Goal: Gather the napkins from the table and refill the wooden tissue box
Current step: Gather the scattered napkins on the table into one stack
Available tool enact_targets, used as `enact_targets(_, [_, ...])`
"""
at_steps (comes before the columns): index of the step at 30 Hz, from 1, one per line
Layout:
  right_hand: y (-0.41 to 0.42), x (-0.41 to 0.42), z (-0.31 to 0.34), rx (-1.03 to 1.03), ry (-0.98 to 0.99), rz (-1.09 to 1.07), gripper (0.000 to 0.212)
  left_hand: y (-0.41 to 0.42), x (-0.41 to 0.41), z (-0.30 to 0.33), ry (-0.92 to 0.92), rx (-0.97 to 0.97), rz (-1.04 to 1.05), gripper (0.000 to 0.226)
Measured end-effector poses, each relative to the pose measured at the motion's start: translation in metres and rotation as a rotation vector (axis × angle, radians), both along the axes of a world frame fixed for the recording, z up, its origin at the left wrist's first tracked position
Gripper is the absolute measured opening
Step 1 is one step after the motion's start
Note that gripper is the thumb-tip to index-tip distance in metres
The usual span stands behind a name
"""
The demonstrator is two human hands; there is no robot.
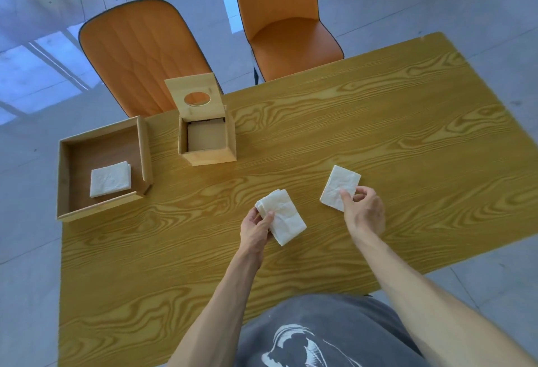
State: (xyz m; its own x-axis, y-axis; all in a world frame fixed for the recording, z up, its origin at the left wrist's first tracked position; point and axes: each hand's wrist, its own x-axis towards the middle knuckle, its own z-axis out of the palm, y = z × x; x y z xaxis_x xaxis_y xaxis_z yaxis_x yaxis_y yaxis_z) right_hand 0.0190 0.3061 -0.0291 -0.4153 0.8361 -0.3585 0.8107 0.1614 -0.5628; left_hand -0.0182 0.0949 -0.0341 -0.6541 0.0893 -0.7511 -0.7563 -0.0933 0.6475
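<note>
Two bare hands are working over the wood-grain table (378, 122), both forearms reaching in from the bottom edge at an angle toward each other.

The left hand (256, 228) is turned palm-inward, thumb lying on top of a small stack of white folded napkins (283, 219) and the other fingers curling underneath, so it's pinching the stack along its near-left edge. The stack is fanning out a bit past the fingertips, toward the right and away from the wrist.

The right hand (364, 212) is sitting knuckles-up with the wrist bent slightly, thumb and index finger closing on the near corner of a single folded napkin (339, 187). Most of that napkin is sticking out beyond the fingertips, up and to the left; can't tell whether it's lifted or still lying flat on the table.

Well past the left hand's fingertips, the wooden tissue box (214, 154) is standing open with its lid (193, 95), the one with the round hole, tipped up at the back. Something flat and pale is lying inside, hard to say what. Further left of that a shallow wooden tray (144, 151) is holding another folded napkin pile (110, 178).

Two orange chairs (136, 55) are sitting at the far side of the table.
</note>
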Motion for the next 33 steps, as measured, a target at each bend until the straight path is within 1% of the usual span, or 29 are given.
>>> enact_targets(3, [0.001,0.002,-0.002,-0.010,-0.034,-0.026,0.059,0.002,0.000,0.001,-0.004,0.018,0.005,0.022])
enact_targets(4, [0.001,0.001,-0.002,-0.010,-0.039,-0.028,0.060,0.003,-0.001,0.001,-0.006,0.021,0.006,0.022])
enact_targets(8, [0.003,-0.003,-0.002,-0.011,-0.065,-0.011,0.047,0.005,0.000,0.002,-0.020,0.027,0.012,0.026])
enact_targets(13, [0.002,-0.008,-0.003,-0.007,-0.060,0.042,0.039,0.001,0.002,0.001,-0.026,0.028,0.034,0.029])
enact_targets(18, [-0.005,-0.007,-0.003,0.011,0.012,0.079,0.026,-0.004,0.006,0.001,-0.032,0.033,0.067,0.029])
enact_targets(22, [-0.009,-0.006,-0.003,-0.030,0.122,0.096,0.024,-0.009,0.009,0.000,-0.045,0.038,0.094,0.030])
enact_targets(26, [-0.012,-0.003,-0.001,-0.182,0.244,0.092,0.029,-0.015,0.012,0.000,-0.056,0.052,0.113,0.030])
enact_targets(27, [-0.012,-0.002,-0.001,-0.266,0.279,0.073,0.031,-0.017,0.013,0.000,-0.058,0.053,0.117,0.030])
enact_targets(30, [-0.014,-0.001,0.000,-0.623,0.423,0.027,0.034,-0.021,0.015,-0.001,-0.068,0.048,0.128,0.029])
enact_targets(33, [-0.024,-0.001,0.007,-0.900,0.461,0.120,0.030,-0.023,0.016,0.000,-0.075,0.046,0.136,0.031])
